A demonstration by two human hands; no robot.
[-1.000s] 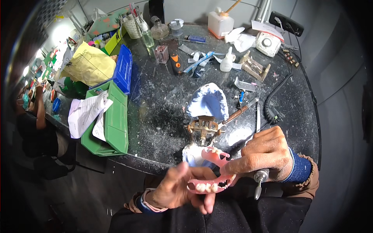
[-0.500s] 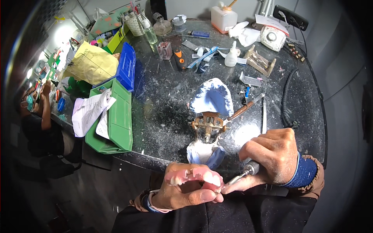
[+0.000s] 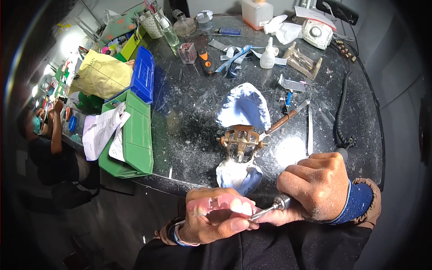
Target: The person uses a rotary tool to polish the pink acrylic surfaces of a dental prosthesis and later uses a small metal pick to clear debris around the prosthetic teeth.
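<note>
A pink denture (image 3: 219, 202) with white teeth is gripped in my left hand (image 3: 204, 228), thumb below and fingers behind it. My right hand (image 3: 315, 186) is closed around a metal rotary handpiece (image 3: 282, 202), whose thin tip meets the denture's right end, near my left thumb. Whether the tip touches the denture I cannot tell. Just beyond my hands, a brass articulator (image 3: 242, 140) lies opened out on the bench, with a blue-and-white dental cast (image 3: 244, 107) on its far side and another cast (image 3: 238, 175) on its near side.
Green bin (image 3: 135, 135) and blue bin (image 3: 143, 74) stand at left. A wax knife (image 3: 288, 118), metal strip (image 3: 310, 130) and coiled cord (image 3: 343, 108) lie at right. Behind are a dropper bottle (image 3: 267, 55) and a control box (image 3: 317, 33). A person (image 3: 56, 144) sits far left.
The handpiece has tilted flatter, and its tip has shifted slightly left along the denture. My right hand has turned a little; the left still holds the denture. The view has shifted slightly.
</note>
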